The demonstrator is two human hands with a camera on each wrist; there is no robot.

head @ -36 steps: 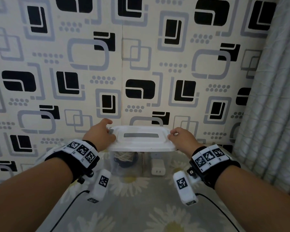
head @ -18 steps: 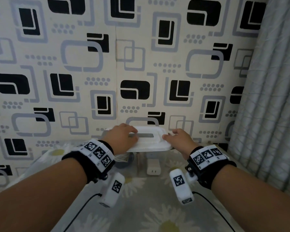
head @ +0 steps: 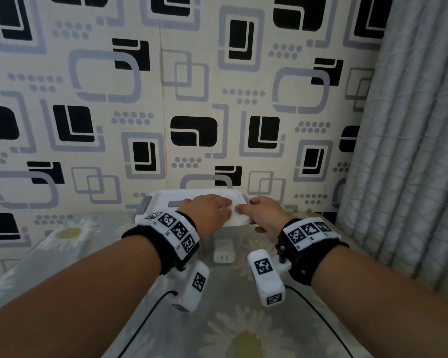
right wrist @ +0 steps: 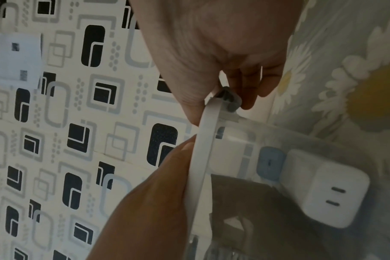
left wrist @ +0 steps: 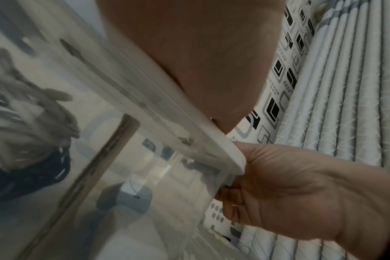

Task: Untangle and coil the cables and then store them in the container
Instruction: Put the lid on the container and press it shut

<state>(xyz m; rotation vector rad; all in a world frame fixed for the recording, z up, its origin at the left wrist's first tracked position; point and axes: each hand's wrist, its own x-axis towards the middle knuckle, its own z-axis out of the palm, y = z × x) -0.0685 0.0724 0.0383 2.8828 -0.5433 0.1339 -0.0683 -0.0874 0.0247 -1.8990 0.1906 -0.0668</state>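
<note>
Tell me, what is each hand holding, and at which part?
The right hand grips the latch at the lid's right end. The left hand presses flat on the lid, holding nothing.

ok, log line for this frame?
stage: closing container | lid: on clear container | left hand: flat on lid | right hand: at right-end latch | inside: coiled cables, white charger

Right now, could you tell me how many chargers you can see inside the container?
2: a white charger against the front wall, and a blue one just behind it. Others may be hidden behind the cables.

White lid [head: 163, 200], black-grey geometric wallpaper [head: 192, 86], daisy-print grey cloth [head: 243, 319].
</note>
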